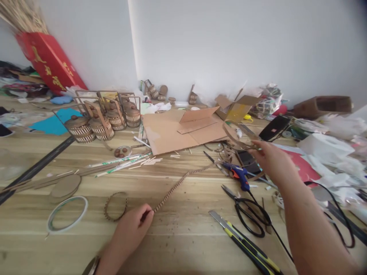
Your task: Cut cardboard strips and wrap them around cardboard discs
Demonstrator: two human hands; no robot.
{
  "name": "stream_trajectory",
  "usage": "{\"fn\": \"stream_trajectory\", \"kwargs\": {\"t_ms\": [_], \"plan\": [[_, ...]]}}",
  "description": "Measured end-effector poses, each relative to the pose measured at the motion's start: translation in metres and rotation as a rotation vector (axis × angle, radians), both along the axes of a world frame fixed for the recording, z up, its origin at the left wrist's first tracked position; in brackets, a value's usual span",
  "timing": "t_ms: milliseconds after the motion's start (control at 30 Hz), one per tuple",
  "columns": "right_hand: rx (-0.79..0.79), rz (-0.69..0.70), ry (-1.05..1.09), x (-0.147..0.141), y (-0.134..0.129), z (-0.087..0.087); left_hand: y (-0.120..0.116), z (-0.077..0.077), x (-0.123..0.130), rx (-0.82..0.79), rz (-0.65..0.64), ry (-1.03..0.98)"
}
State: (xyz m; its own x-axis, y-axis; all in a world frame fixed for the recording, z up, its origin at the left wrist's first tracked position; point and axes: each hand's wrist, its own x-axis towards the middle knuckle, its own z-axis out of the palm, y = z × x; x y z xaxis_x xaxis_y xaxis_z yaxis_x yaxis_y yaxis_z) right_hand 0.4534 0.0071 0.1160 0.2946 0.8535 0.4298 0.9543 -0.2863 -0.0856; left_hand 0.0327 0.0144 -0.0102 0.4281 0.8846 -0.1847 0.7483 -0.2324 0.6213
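Note:
My left hand [133, 223] is closed in a pinch on one end of a narrow ribbed strip [174, 186], striped light and brown. The strip runs up and right across the table to the glue gun. My right hand [271, 162] pinches a plain brown strip [236, 142], apparently cardboard, above the clutter at the right. Below it lie a blue glue gun [239, 173] with an orange trigger and black-handled scissors [249, 210]. A yellow-and-black utility knife [246, 244] rests nearer, blade extended. A curled ribbed strip [107, 208] lies beside my left hand.
Several small lidded baskets with handles [100, 126] stand at the back left. Flat cardboard [163, 131] covers the middle back. Tape roll [86, 208], oval cardboard [67, 186] and loose sticks [149, 161] lie leftward. A black cable [281, 240] trails at the right.

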Motion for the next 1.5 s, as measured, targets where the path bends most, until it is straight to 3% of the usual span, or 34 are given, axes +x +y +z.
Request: {"fn": "stream_trajectory", "kwargs": {"t_ms": [67,167,233,400,533,700,833,933,1100,1167,1300,1500], "plan": [[-0.012,0.041,0.001,-0.004,0.007,-0.015,-0.002,0.000,0.001,0.036,-0.023,-0.022],[-0.027,0.185,0.019,-0.039,-0.006,-0.049,-0.008,0.004,0.000,0.110,-0.054,-0.051],[-0.034,0.439,-0.003,-0.075,-0.026,-0.074,-0.014,0.007,-0.004,0.224,-0.034,-0.025],[0.037,0.790,0.015,-0.146,-0.076,-0.124,-0.026,0.004,-0.034,0.586,0.199,0.204],[0.119,0.836,0.117,-0.163,-0.087,-0.143,-0.023,-0.001,-0.056,0.694,0.349,0.365],[0.105,0.849,0.246,-0.164,-0.082,-0.147,0.003,-0.005,-0.057,0.585,0.272,0.357],[0.096,0.913,0.245,-0.164,-0.081,-0.147,0.019,0.000,-0.066,0.693,0.302,0.386],[0.066,0.935,0.245,-0.164,-0.082,-0.150,0.026,0.013,-0.092,0.705,0.420,0.488],[0.107,0.978,0.249,-0.164,-0.083,-0.160,0.055,0.029,-0.145,0.421,0.743,0.677],[0.125,0.984,0.237,-0.165,-0.084,-0.159,0.074,0.032,-0.156,0.270,0.735,0.648],[0.059,0.986,0.148,-0.166,-0.082,-0.143,0.103,0.035,-0.163,0.191,0.626,0.627],[0.018,0.833,-0.068,-0.171,-0.050,-0.128,0.097,0.055,-0.152,0.270,0.602,0.650]]}}
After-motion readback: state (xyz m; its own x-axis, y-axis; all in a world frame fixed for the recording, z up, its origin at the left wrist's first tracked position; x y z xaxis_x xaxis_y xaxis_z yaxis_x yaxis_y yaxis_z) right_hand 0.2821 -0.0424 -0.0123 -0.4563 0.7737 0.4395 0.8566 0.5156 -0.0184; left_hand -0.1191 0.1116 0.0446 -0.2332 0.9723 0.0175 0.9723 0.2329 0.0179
